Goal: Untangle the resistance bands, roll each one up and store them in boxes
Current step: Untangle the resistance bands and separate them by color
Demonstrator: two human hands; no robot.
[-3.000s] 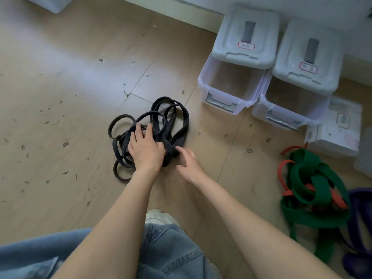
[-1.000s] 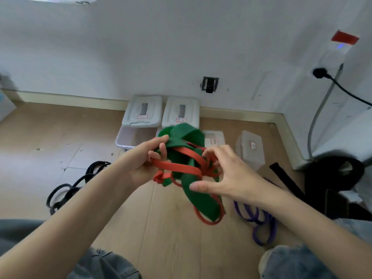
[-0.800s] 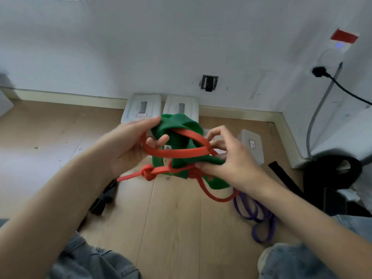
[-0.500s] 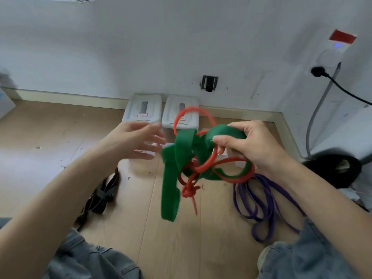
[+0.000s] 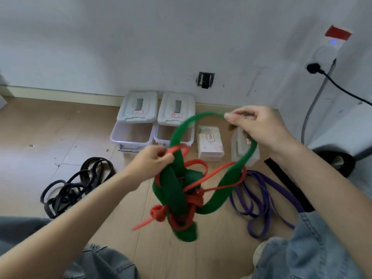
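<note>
A wide green band (image 5: 227, 186) and a thin red band (image 5: 203, 179) hang knotted together in the air in front of me. My right hand (image 5: 259, 127) pinches the top of a big green loop, raised to the right. My left hand (image 5: 150, 165) grips a red loop beside the green band, lower and to the left. The knot dangles between them, with a red end (image 5: 141, 225) sticking out low. A pile of black bands (image 5: 74, 186) lies on the floor at left. Purple bands (image 5: 259, 202) lie on the floor at right.
Two clear boxes (image 5: 132, 135) (image 5: 174, 135) stand open by the wall, lids pushed back. Two smaller closed boxes (image 5: 210, 143) (image 5: 240, 150) sit to their right. A black strap (image 5: 285, 182) lies beyond the purple bands. My knees in jeans frame the bottom.
My right hand has lifted a green loop up and to the right, spreading the tangle. My left hand, empty half a second ago, has closed on a red loop.
</note>
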